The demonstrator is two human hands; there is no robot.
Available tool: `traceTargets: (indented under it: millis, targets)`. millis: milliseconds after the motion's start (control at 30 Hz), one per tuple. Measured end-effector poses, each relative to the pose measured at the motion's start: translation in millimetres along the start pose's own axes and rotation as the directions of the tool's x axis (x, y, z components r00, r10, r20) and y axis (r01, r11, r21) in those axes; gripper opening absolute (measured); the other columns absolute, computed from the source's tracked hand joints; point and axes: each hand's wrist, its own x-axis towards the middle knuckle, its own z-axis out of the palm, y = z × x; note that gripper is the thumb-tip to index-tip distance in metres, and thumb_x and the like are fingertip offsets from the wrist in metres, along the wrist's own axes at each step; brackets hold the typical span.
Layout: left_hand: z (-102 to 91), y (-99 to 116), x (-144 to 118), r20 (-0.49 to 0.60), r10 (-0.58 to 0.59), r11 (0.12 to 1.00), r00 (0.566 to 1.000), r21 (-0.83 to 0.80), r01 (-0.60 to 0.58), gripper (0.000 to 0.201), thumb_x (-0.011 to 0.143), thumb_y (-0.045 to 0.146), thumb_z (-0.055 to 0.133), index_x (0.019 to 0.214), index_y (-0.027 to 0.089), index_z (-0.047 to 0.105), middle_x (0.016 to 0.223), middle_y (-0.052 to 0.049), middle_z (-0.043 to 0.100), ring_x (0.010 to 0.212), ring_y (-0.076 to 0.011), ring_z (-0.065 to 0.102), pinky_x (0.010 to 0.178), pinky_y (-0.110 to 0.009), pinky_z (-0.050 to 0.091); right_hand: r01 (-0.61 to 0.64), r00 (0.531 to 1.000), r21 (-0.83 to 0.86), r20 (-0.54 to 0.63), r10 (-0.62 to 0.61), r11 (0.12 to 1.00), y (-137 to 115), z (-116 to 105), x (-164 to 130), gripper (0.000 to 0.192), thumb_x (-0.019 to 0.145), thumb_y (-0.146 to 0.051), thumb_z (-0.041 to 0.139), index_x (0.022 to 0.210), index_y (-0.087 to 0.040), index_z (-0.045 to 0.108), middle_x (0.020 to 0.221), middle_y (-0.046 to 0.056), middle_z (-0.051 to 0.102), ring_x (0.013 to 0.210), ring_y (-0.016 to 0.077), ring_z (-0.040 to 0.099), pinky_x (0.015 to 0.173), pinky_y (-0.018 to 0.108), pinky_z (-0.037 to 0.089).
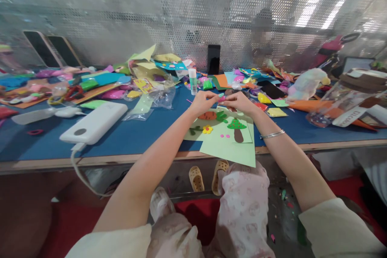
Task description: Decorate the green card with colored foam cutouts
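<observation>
My left hand (204, 102) and my right hand (240, 102) meet above the far edge of a pale green paper sheet (229, 153). Fingertips of both are closed on a small piece of pink clay (222, 98), partly hidden by the fingers. On the paper below are an orange carrot (207, 115) with green leaves, a yellow flower (207, 129) and a tree (237, 125) with a green top and brown trunk. Two pink dots (225, 136) lie left of the trunk. The paper overhangs the table's front edge.
A glue stick (192, 82) stands behind my left hand. Left on the blue table (157, 131) is a white power bank (94, 123) with a cable. A clear jar (341, 96) and plush toy (308, 82) are right. A phone (214, 59) leans behind coloured craft scraps.
</observation>
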Motion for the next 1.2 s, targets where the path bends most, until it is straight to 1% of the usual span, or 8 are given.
traceTargets:
  millis: [200, 433, 500, 667, 900, 1000, 1100, 1200]
  targets:
    - [-0.1, 1.6, 0.4, 0.026, 0.003, 1.000, 1.000, 0.008, -0.003, 0.035, 0.080, 0.043, 0.056, 0.079, 0.012, 0.072, 0.077, -0.006, 0.070, 0.072, -0.0150, 0.061, 0.067, -0.025, 0.045, -0.024, 0.999, -0.029, 0.027, 0.025, 0.999, -1.4, 0.4, -1.4, 0.039, 0.078, -0.046, 0.062, 0.058, -0.012, 0.061, 0.047, 0.000, 0.049, 0.042, 0.0058, 0.038, 0.046, 0.024, 0.030]
    - [0.9, 2.0, 0.5, 0.006, 0.001, 1.000, 1.000, 0.027, -0.001, 0.030, 0.079, 0.037, 0.056, 0.078, 0.012, 0.071, 0.079, -0.006, 0.071, 0.073, -0.0146, 0.062, 0.069, -0.025, 0.047, -0.025, 0.999, -0.028, 0.041, 0.026, 0.999, -3.5, 0.1, -2.8, 0.039, 0.077, -0.045, 0.062, 0.056, -0.012, 0.059, 0.046, -0.001, 0.047, 0.042, 0.0054, 0.037, 0.046, 0.024, 0.028]
    - [1.3, 1.2, 0.6, 0.010, 0.001, 1.000, 1.000, 0.025, -0.002, 0.029, 0.078, 0.037, 0.057, 0.079, 0.012, 0.071, 0.081, -0.006, 0.071, 0.074, -0.0150, 0.062, 0.071, -0.025, 0.047, -0.032, 0.999, -0.024, 0.042, 0.033, 0.999, -4.6, 0.3, -3.1, 0.038, 0.077, -0.044, 0.063, 0.059, -0.011, 0.061, 0.046, -0.001, 0.047, 0.041, 0.0053, 0.037, 0.046, 0.024, 0.028]
    - [0.5, 1.4, 0.8, 0.034, 0.016, 1.000, 0.999, 0.020, -0.016, 0.029, 0.076, 0.038, 0.060, 0.083, 0.012, 0.072, 0.083, -0.007, 0.072, 0.077, -0.0160, 0.063, 0.073, -0.025, 0.048, -0.059, 0.997, 0.008, 0.049, 0.058, 0.998, -9.1, 0.8, -4.3, 0.036, 0.076, -0.043, 0.064, 0.070, -0.008, 0.068, 0.046, -0.002, 0.048, 0.041, 0.0054, 0.037, 0.044, 0.024, 0.029]
    - [-0.5, 1.8, 0.4, 0.045, 0.008, 1.000, 0.999, 0.010, -0.009, 0.032, 0.073, 0.041, 0.064, 0.084, 0.013, 0.072, 0.082, -0.007, 0.071, 0.076, -0.0157, 0.063, 0.071, -0.026, 0.048, -0.051, 0.998, 0.025, 0.049, 0.050, 0.998, -8.9, 1.6, -3.6, 0.034, 0.075, -0.042, 0.065, 0.072, -0.008, 0.069, 0.047, -0.001, 0.048, 0.042, 0.0057, 0.038, 0.044, 0.024, 0.029]
    - [0.5, 0.4, 0.0, 0.039, -0.021, 1.000, 0.999, 0.011, 0.021, 0.036, 0.077, 0.046, 0.059, 0.082, 0.013, 0.072, 0.080, -0.006, 0.071, 0.072, -0.0148, 0.061, 0.067, -0.025, 0.047, -0.023, 0.999, 0.025, 0.039, 0.022, 0.999, -5.9, 1.6, -2.5, 0.035, 0.075, -0.044, 0.064, 0.066, -0.010, 0.066, 0.047, -0.001, 0.049, 0.042, 0.0061, 0.039, 0.044, 0.024, 0.029]
    - [1.6, -0.9, 0.1, 0.057, -0.064, 0.997, 0.996, 0.040, 0.062, 0.044, 0.080, 0.053, 0.051, 0.077, 0.014, 0.072, 0.071, -0.003, 0.069, 0.066, -0.0141, 0.059, 0.060, -0.024, 0.045, 0.002, 1.000, 0.012, 0.019, -0.002, 1.000, -3.5, 1.2, -1.5, 0.040, 0.076, -0.046, 0.063, 0.056, -0.012, 0.058, 0.047, 0.000, 0.049, 0.042, 0.0060, 0.038, 0.045, 0.024, 0.029]
    - [1.8, -1.7, 0.7, 0.075, -0.064, 0.996, 0.995, 0.060, 0.060, 0.046, 0.080, 0.055, 0.051, 0.077, 0.014, 0.072, 0.070, -0.003, 0.068, 0.064, -0.0138, 0.058, 0.058, -0.023, 0.044, -0.003, 1.000, 0.003, 0.008, 0.003, 1.000, -2.3, 0.7, -1.1, 0.041, 0.077, -0.047, 0.063, 0.056, -0.012, 0.057, 0.047, 0.000, 0.048, 0.043, 0.0060, 0.038, 0.046, 0.024, 0.029]
